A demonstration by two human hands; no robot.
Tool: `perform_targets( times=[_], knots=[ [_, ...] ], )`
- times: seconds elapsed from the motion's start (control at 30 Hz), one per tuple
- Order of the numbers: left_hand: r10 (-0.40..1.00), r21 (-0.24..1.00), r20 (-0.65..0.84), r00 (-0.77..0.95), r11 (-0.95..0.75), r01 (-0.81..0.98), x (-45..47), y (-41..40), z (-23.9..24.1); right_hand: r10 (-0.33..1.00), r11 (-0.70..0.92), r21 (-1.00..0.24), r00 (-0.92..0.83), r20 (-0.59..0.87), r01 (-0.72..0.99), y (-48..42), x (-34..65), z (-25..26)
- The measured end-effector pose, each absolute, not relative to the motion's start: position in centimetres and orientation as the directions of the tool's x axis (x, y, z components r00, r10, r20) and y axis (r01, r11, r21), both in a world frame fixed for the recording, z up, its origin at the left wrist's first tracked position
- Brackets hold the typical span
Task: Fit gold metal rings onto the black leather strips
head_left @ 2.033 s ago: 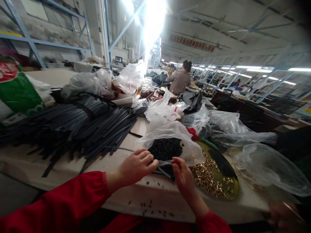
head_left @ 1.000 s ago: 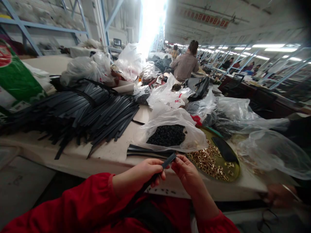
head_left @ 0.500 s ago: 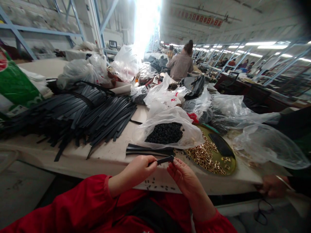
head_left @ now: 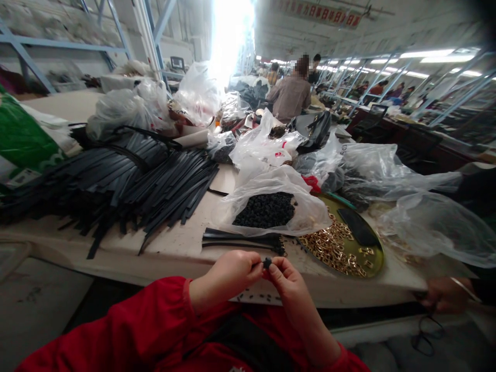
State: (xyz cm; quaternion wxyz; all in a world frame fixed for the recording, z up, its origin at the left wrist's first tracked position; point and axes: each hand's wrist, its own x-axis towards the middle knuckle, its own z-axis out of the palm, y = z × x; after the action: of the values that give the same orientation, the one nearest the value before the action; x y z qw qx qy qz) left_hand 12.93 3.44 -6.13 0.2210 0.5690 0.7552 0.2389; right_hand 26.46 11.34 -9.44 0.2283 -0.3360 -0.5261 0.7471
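Across a pale table [head_left: 182,240] spreads a fanned heap of long, flat black strips [head_left: 170,188]. Next to them, a crumpled, see-through plastic bag [head_left: 310,209] gapes open around grainy black bits [head_left: 265,209]. Beside it, a round, shiny gold tray [head_left: 376,262] holds small metal buckles [head_left: 329,245] and a smooth dark slab [head_left: 358,227]. Near the table's front edge, the left hand [head_left: 238,269] and right hand [head_left: 289,279] meet, fingertips of both pinched on a small dark piece [head_left: 267,263] between them.

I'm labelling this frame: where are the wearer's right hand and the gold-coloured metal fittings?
Right hand [head_left: 287,281], head view: middle of the hand.
Gold-coloured metal fittings [head_left: 329,245], head view: middle of the pile.
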Motion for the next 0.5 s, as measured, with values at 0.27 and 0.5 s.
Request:
perform_targets(
  times=[0.27, 0.5],
  knots=[
    [0.968, 0.703, -0.16, -0.193, 0.249, 0.666, 12.8, 3.7, -5.3, 0.652, -0.336, -0.942, -0.716, -0.249, 0.022, 12.1, 27.1, -9.1],
    [0.921, 0.73, -0.388, -0.022, 0.322, 0.603, 11.9, 3.0, -2.1, 0.642, -0.38, -0.925, -0.722, -0.258, -0.008, 12.1, 27.7, -8.5]
  ],
)
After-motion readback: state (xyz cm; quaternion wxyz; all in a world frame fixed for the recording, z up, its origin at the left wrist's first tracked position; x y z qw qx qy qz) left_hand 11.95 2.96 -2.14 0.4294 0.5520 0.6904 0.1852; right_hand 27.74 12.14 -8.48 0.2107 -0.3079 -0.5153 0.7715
